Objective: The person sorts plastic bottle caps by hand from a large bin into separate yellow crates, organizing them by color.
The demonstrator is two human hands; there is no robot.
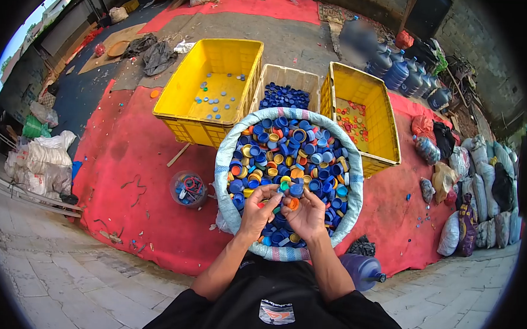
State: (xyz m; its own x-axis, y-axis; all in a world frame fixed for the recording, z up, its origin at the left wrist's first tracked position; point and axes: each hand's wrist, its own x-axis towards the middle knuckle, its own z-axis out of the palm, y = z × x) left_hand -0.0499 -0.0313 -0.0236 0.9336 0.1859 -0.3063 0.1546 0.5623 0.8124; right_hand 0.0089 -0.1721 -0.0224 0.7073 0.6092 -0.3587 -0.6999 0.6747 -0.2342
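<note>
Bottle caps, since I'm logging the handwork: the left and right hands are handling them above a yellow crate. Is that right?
The place is wrong: the head view shows the left hand and right hand handling bottle caps above the round container instead.

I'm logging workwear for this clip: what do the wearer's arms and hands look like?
Both the left hand and right hand are bare, with no gloves or watch visible. The forearms emerge uncovered from short black sleeves of a T-shirt with a rectangular grey-and-orange print.
</note>
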